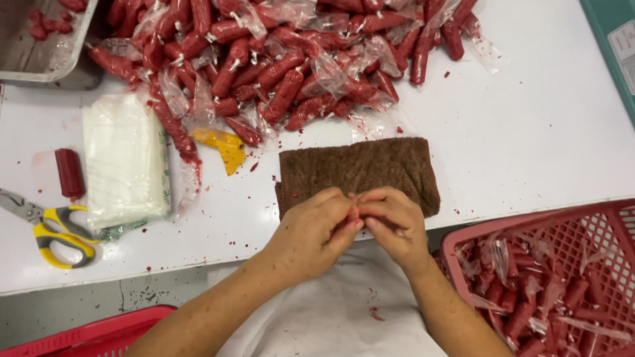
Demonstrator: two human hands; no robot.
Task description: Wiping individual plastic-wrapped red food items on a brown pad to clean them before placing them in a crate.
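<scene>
Left hand [316,231] and right hand [395,221] pinch one sausage [357,210] between fingertips — axis hidden; brown towel [360,168] just beyond.

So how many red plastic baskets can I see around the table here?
2. One red basket sits at the lower right, beside the person's right hand, holding wrapped red sausages. The other red basket shows only a corner at the lower left; more could lie out of view.

Bright, even overhead light; faint soft shadows only. Mild glare on plastic wrappers [317,66] and white table [529,132]. Slightly soft overall, compression blur at edges.
</scene>
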